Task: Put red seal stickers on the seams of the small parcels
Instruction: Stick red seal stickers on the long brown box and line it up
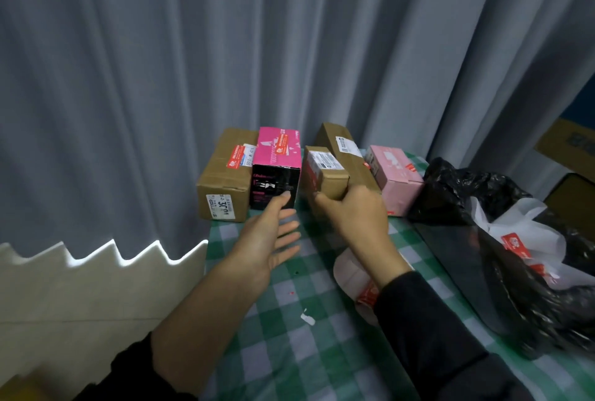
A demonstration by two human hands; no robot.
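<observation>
Head view: both hands are over a green checked tablecloth (289, 352).
Right hand (354, 212): grasps the near end of a small brown parcel (325, 172).
Left hand (269, 234): released, fingers spread, forefinger tip at the pink-topped box (277, 168).
Sticker sheet (350, 272): white with red seals, under the right wrist.
Other parcels: brown carton (225, 175) left of the left hand; pale pink box (396, 175) right of the right hand.

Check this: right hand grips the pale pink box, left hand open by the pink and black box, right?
Not quite: the head view shows the right hand gripping the small brown parcel, not the pale pink box. The left hand is open by the pink and black box.
</observation>
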